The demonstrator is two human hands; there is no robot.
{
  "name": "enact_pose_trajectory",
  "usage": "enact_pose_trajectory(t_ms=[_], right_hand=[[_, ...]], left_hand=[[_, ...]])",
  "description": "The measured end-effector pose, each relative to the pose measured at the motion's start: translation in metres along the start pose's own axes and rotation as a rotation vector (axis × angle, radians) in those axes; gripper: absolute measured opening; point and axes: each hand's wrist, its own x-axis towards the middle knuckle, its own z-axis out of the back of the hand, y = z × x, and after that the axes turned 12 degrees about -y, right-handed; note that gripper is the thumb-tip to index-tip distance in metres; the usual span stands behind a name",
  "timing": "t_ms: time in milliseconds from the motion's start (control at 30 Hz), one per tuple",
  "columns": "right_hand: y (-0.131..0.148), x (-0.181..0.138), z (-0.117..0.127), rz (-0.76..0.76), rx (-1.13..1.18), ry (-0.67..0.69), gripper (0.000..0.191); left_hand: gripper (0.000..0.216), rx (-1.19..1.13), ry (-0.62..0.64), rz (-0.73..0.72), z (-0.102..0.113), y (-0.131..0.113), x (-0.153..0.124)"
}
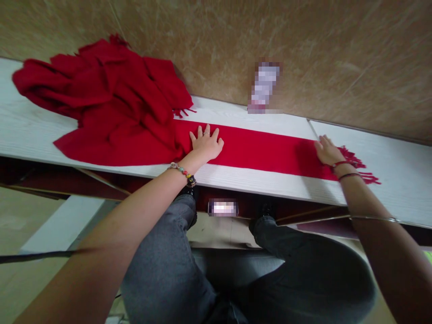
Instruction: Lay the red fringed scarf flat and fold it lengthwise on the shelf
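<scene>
A red fringed scarf (263, 150) lies along a narrow white tabletop, its right part flat in a long band. The left part is heaped in loose folds that lean toward the wall, with some fringe showing beside the band. My left hand (207, 143) rests palm down on the band near the heap, fingers spread. Near the scarf's right end, my right hand (329, 152) lies flat on the cloth, fingers stretched out. Red tassels stick out beyond my right wrist. Neither hand grips the fabric.
The white tabletop (388, 157) runs along a brown marbled wall (324, 58), with a seam near my right hand. A blurred upright item (265, 85) stands against the wall. Below the front edge are my knees and another blurred-out patch (223, 207).
</scene>
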Motion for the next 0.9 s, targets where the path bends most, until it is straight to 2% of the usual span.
enact_pose_trajectory(t_ms=[67, 233, 333, 433, 533, 633, 767, 900], right_hand=[[0.043, 0.006, -0.005, -0.035, 0.095, 0.071, 0.065], [0.162, 0.003, -0.018, 0.215, 0.212, 0.138, 0.064], [0.195, -0.005, -0.022, 0.306, 0.166, 0.187, 0.061], [0.185, -0.011, -0.023, 0.346, 0.103, 0.201, 0.056], [0.150, -0.015, -0.023, 0.339, 0.047, 0.197, 0.054], [0.113, -0.017, -0.023, 0.260, -0.004, 0.192, 0.053], [0.088, -0.023, -0.020, 0.140, 0.009, 0.146, 0.052], [0.106, -0.038, -0.008, 0.160, 0.064, 0.054, 0.047]], left_hand=[[0.059, 0.007, -0.026, -0.010, -0.001, 0.000, -0.001], [0.056, 0.037, -0.083, -0.055, -0.001, 0.000, -0.004], [0.056, 0.038, -0.069, -0.054, -0.001, 0.000, -0.003], [0.056, 0.028, -0.049, -0.050, -0.002, 0.000, -0.001], [0.055, 0.032, -0.040, -0.052, -0.002, 0.000, -0.001], [0.053, 0.061, -0.093, -0.089, 0.000, 0.000, -0.003], [0.043, 0.137, -0.167, -0.292, 0.013, -0.003, -0.012], [0.040, 0.200, -0.029, -0.546, 0.029, 0.001, -0.022]])
